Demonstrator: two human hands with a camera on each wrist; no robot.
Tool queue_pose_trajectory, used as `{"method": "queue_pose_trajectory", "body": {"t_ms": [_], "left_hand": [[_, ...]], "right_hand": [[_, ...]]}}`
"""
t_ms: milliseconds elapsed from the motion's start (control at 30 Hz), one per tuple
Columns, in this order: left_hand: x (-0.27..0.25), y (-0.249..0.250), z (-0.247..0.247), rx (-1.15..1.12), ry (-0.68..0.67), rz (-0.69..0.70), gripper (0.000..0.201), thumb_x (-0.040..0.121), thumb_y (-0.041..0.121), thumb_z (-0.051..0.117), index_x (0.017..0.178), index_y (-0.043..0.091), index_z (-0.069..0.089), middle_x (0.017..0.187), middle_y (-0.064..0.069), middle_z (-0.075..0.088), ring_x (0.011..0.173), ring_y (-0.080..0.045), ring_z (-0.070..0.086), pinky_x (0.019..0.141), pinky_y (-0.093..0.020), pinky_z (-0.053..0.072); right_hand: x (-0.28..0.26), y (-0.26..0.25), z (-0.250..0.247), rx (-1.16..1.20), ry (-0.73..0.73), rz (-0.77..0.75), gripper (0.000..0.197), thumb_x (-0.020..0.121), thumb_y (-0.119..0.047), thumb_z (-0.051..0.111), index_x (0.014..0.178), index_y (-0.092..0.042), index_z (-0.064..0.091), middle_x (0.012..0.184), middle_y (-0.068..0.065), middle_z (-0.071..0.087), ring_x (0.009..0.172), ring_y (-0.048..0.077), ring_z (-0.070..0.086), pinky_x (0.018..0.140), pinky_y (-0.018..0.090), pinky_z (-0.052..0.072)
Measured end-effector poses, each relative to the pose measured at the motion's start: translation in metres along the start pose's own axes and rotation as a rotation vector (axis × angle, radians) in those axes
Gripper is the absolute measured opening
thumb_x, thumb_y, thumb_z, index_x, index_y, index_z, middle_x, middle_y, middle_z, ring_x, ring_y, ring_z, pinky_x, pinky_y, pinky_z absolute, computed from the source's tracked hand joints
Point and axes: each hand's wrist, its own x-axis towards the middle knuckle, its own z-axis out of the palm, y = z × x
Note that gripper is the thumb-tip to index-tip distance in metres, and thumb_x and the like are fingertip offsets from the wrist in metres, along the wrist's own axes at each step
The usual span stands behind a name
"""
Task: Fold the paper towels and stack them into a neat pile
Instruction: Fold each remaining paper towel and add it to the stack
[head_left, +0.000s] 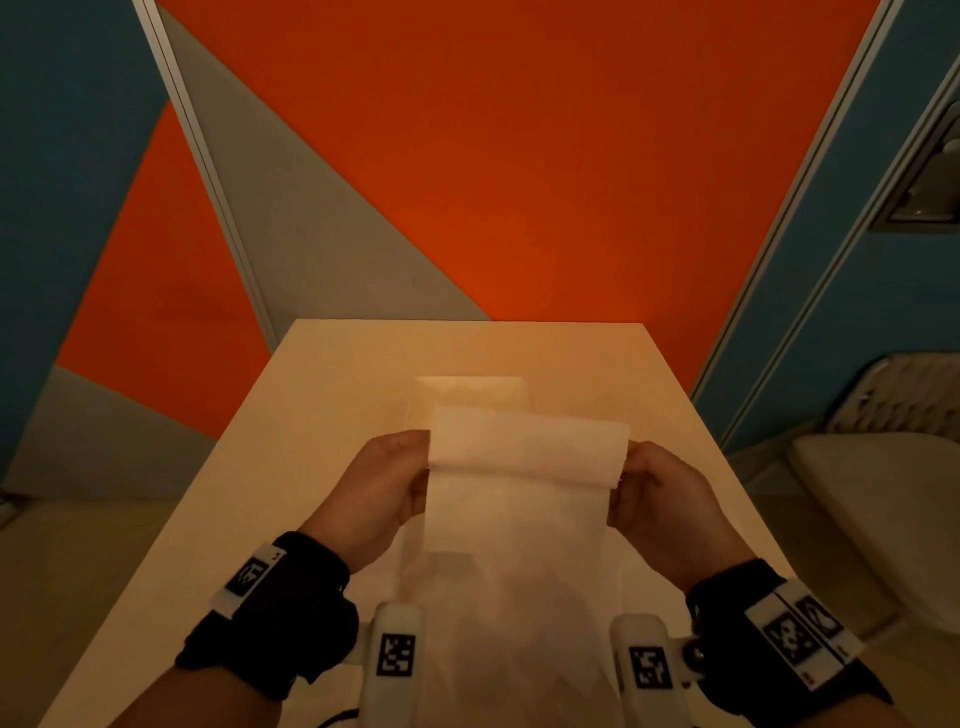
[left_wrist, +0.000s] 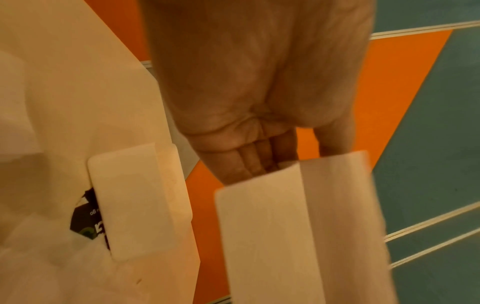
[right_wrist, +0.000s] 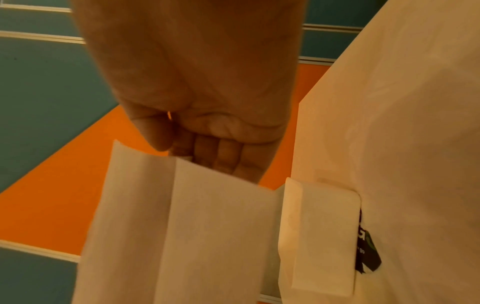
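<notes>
A white paper towel (head_left: 519, 493) hangs in the air above the pale table (head_left: 322, 415), its top edge curled over toward me. My left hand (head_left: 415, 473) pinches its left edge and my right hand (head_left: 623, 478) pinches its right edge. The left wrist view has the towel (left_wrist: 298, 226) below my curled fingers (left_wrist: 249, 158); the right wrist view has the towel (right_wrist: 182, 216) under my fingers (right_wrist: 207, 152). A folded paper towel (head_left: 470, 389) lies flat on the table beyond, partly hidden by the held sheet.
The small table stands against an orange and grey wall (head_left: 519, 182). A white toilet (head_left: 883, 509) is at the right, below a blue partition (head_left: 857, 312). A white tissue packet (left_wrist: 135, 201) with a dark label lies near me.
</notes>
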Motion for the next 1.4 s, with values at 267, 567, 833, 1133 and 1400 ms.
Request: {"method": "queue_pose_trajectory", "body": {"t_ms": [267,567,833,1133,1400], "left_hand": [[-0.001,0.001,-0.001,0.308,-0.017,0.144,0.019,0.081,-0.004,0.066,0.089,0.013,0.073,0.079,0.015,0.07,0.062,-0.004,0.058,0.062,-0.011,0.044],[-0.003,0.009,0.012,0.659,-0.455,0.093,0.029,0.079,0.008,0.075,0.104,0.023,0.074,0.105,0.0,0.07,0.098,-0.014,0.063,0.09,-0.032,0.049],[-0.003,-0.019,-0.015,0.269,-0.017,-0.006,0.031,0.079,0.0,0.07,0.103,0.019,0.073,0.111,0.007,0.07,0.1,-0.011,0.067,0.086,-0.022,0.053],[-0.02,-0.09,-0.105,0.363,0.37,-0.18,0.031,0.078,0.001,0.071,0.099,0.023,0.073,0.121,-0.002,0.061,0.112,-0.021,0.054,0.094,-0.037,0.045],[-0.031,-0.13,-0.133,0.609,0.293,-0.252,0.034,0.075,-0.003,0.073,0.097,0.023,0.071,0.113,-0.003,0.063,0.109,-0.018,0.053,0.095,-0.028,0.037]], "right_hand": [[0.006,0.001,-0.002,-0.185,0.054,-0.14,0.025,0.078,0.011,0.064,0.096,-0.006,0.061,0.072,0.009,0.068,0.069,0.022,0.066,0.055,0.028,0.054],[0.012,-0.017,0.011,-0.527,-0.172,-0.165,0.036,0.08,0.009,0.067,0.105,-0.014,0.058,0.073,0.024,0.057,0.067,0.029,0.053,0.064,0.038,0.049],[0.038,0.017,-0.021,-0.518,0.179,-0.151,0.03,0.085,-0.006,0.067,0.11,-0.019,0.058,0.098,0.009,0.066,0.09,0.024,0.059,0.072,0.028,0.045],[0.053,0.092,-0.092,-1.288,0.167,0.159,0.094,0.071,-0.041,0.081,0.147,-0.026,0.028,0.153,-0.001,0.028,0.138,0.02,0.031,0.111,0.041,0.031],[0.045,0.107,-0.098,-1.714,-0.202,0.33,0.117,0.069,-0.046,0.079,0.149,-0.044,-0.006,0.16,-0.007,-0.016,0.148,0.026,-0.009,0.117,0.05,0.01]]}}
